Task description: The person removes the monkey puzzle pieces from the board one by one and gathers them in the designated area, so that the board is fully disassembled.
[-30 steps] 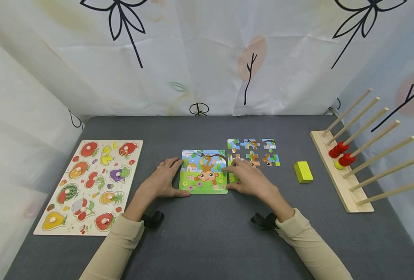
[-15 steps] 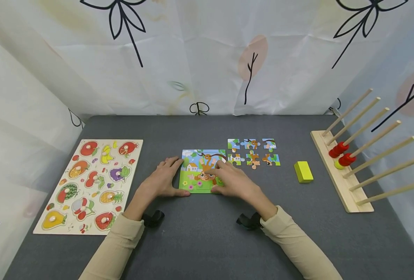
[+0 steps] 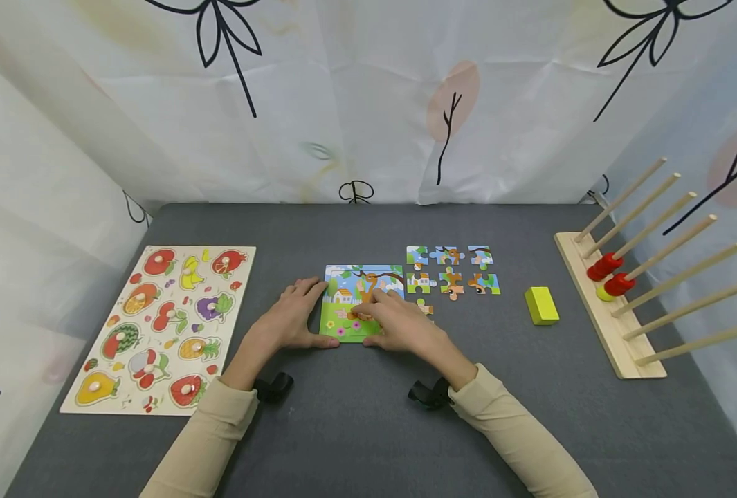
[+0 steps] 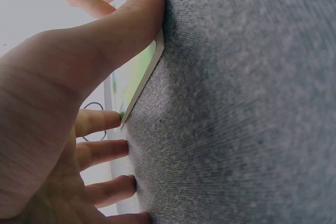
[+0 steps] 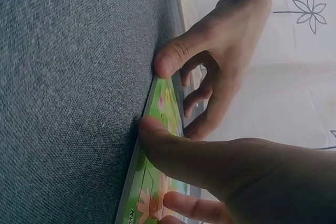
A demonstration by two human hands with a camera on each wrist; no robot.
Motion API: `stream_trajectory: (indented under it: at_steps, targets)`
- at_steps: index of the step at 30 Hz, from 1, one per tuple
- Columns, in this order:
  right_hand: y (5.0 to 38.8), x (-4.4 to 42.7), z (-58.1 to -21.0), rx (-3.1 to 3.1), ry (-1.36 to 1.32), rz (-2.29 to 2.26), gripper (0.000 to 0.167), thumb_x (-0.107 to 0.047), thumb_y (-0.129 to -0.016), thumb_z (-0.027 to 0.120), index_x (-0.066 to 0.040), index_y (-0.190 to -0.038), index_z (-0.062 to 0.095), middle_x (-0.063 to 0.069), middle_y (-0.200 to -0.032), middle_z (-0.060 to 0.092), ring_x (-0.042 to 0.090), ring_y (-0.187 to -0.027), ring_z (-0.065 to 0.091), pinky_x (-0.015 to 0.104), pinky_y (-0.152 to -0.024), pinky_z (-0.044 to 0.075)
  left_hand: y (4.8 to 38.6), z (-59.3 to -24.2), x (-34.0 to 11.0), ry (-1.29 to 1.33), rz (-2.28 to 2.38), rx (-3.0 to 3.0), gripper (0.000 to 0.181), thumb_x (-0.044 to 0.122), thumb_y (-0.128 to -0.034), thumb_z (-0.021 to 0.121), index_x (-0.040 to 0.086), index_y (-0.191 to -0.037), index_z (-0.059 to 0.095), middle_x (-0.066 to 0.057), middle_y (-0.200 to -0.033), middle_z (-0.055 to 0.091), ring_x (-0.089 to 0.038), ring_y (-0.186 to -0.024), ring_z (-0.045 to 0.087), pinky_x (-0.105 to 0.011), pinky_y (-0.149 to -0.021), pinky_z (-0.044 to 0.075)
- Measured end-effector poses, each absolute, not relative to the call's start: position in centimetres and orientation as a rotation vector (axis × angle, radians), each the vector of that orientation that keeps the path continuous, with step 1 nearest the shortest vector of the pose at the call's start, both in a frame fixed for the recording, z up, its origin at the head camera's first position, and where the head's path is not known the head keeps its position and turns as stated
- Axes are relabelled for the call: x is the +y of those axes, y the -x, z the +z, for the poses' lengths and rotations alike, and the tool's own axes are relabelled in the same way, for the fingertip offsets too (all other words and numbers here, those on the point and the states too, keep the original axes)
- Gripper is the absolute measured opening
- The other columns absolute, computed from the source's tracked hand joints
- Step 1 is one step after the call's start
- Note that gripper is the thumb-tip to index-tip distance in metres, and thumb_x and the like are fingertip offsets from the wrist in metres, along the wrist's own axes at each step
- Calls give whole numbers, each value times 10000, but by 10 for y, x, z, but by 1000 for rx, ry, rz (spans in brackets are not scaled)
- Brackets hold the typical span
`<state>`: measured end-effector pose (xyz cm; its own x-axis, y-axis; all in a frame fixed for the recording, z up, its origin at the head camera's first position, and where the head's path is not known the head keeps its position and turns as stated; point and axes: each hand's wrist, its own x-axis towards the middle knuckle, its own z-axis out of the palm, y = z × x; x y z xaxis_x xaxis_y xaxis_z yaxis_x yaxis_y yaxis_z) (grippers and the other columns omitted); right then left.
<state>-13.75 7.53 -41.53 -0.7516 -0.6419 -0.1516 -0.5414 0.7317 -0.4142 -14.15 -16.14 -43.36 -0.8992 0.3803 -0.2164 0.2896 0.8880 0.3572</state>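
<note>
A square jigsaw puzzle (image 3: 333,297) with a monkey scene lies flat on the dark table. My left hand (image 3: 292,317) rests along its left side, fingers spread, the thumb at the near left corner. In the left wrist view the fingertips (image 4: 122,149) touch the cloth by the board's edge. My right hand (image 3: 402,323) lies over the puzzle's right half and hides much of the monkey. Its thumb (image 5: 152,129) presses the near edge, with a fingertip (image 5: 178,201) over the picture. Loose jigsaw pieces (image 3: 448,256) lie in rows to the right; one is partly behind my right hand.
A fruit peg puzzle board (image 3: 178,339) lies at the left. Right of the loose pieces stands a yellow block (image 3: 540,306). Farther right is a wooden peg rack (image 3: 611,304) with red beads (image 3: 617,284) on its pegs. A white patterned curtain (image 3: 356,104) closes the back.
My right hand has slid left from the puzzle's right edge across its surface, uncovering loose pieces behind it. The left hand has stayed in place.
</note>
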Motion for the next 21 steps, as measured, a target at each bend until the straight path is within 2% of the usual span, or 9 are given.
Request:
stream_trajectory:
  at_steps: [10, 21]
  targets:
    - [138, 71, -415, 2627, 856, -457, 586, -271, -866, 833, -224, -1415, 633, 74, -1094, 560, 192, -834, 441, 299, -638, 400, 142, -435, -162, -507, 459, 2779, 1116, 554, -739, 878, 20, -1568, 355, -247, -1609, 346, -515, -1444, 374, -666, -1136, 389]
    - [139, 69, -416, 2617, 830, -451, 568, -291, -870, 826, -237, -1404, 641, 64, -1089, 541, 203, -846, 434, 306, -638, 405, 142, -435, -162, -516, 459, 2783, 1116, 549, -737, 881, 18, -1567, 356, -251, -1606, 348, -516, -1437, 380, -667, -1132, 393]
